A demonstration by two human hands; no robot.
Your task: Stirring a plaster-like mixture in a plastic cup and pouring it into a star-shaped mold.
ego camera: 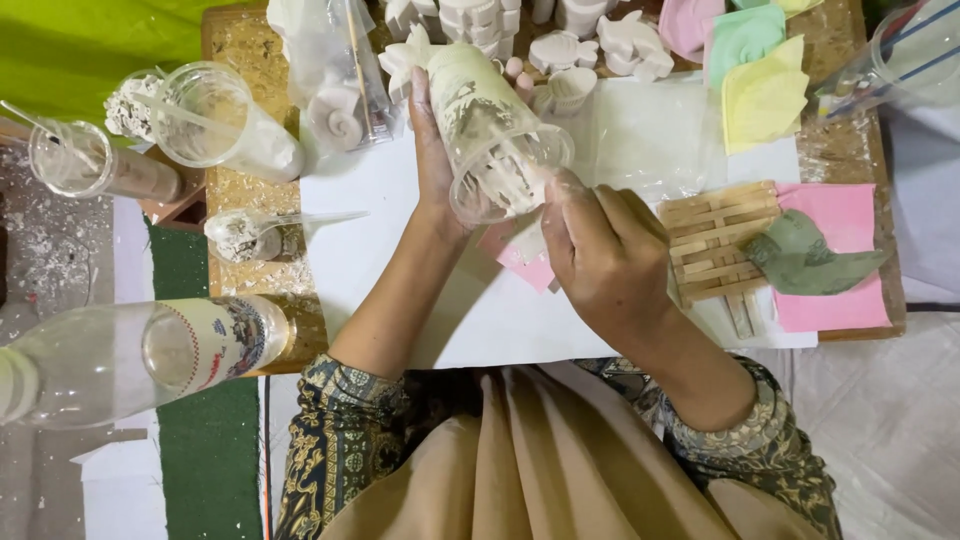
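Note:
My left hand (432, 150) grips a clear plastic cup (492, 135) that lies tilted on its side, its mouth toward me and streaked inside with white plaster. My right hand (600, 255) is at the cup's rim, fingers curled by the opening with a small tool or stick reaching into the cup; what it holds is mostly hidden. A pink mould (522, 258) lies on the white sheet (380, 240) just under both hands.
White plaster figures (600, 45) line the table's far edge beside pastel foam sheets (760, 75). At right, a wooden stick frame (712, 240) and a grey bird shape (800, 258) rest on pink foam. Plastic cups (215, 120), a spoon (285, 220) and a bottle (140, 350) stand at left.

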